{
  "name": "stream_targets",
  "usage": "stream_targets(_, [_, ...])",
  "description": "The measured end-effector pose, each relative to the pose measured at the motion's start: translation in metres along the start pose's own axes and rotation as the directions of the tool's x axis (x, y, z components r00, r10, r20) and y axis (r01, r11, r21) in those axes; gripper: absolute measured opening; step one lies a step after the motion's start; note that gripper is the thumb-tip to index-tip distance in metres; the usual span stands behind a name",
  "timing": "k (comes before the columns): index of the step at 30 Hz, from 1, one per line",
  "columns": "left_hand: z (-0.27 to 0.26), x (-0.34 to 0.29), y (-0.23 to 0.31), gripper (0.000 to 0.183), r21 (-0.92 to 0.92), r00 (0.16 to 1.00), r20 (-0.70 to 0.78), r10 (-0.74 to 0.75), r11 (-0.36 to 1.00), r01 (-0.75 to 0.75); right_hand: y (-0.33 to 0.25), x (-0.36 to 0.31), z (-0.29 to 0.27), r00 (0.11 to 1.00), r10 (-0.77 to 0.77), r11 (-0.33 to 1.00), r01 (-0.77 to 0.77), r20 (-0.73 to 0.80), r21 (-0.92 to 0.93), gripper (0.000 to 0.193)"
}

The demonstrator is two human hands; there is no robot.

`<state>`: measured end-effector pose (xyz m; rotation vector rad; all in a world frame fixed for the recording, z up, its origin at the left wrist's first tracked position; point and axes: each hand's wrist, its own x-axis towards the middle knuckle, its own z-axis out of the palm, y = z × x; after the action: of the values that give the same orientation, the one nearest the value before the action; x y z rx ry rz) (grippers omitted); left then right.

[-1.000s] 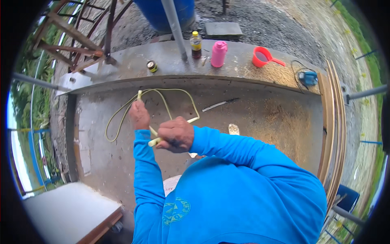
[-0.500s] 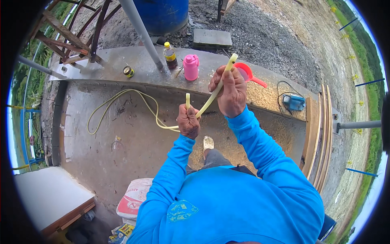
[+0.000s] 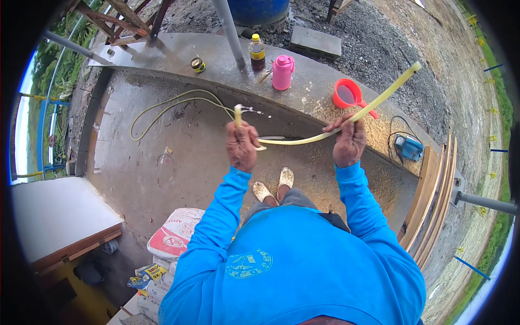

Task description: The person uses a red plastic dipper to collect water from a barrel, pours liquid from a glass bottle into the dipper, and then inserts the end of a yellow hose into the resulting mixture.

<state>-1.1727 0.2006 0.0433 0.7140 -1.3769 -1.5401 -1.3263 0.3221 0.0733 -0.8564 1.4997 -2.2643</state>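
Note:
A pale yellow flexible hose [image 3: 303, 142] runs between my hands. My left hand [image 3: 242, 145] is closed round it, with one short end standing up above the fist. White drops of liquid fly to the right from that end. My right hand [image 3: 348, 142] grips the hose farther along, and a long free end slants up to the right past it. Just beyond my right hand a red dipper [image 3: 338, 99] with liquid in it rests on the concrete ledge [image 3: 309, 100]. The rest of the hose lies looped on the floor to the left.
On the ledge stand a pink jug [image 3: 283, 73], a bottle of dark liquid [image 3: 257, 54] and a small jar [image 3: 198, 65]. A blue power tool [image 3: 409, 147] sits among wood shavings, by long planks [image 3: 433, 195]. Filled sacks [image 3: 176, 233] are stacked lower left, near a white panel [image 3: 65, 211].
My hands have moved apart, the right one going right, and the hose stretches between them. Drops now leave the end at my left hand. The view has shifted, and both shoes show.

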Motion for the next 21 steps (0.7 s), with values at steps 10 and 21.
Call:
stream_targets(10, [-0.182,0.017,0.178,0.021,0.193,0.848,-0.209,0.486,0.871,-0.451,-0.003,0.012,-0.043,0.903,0.385,0.872,-0.424,-0.19,-0.244,0.016])
stream_targets(21, [-0.268,-0.05,0.01,0.029,-0.249,0.615,-0.722,-0.315,0.949,0.194,0.103,0.097,-0.187,0.532,0.841,-0.338,0.382,-0.095,-0.86,0.017])
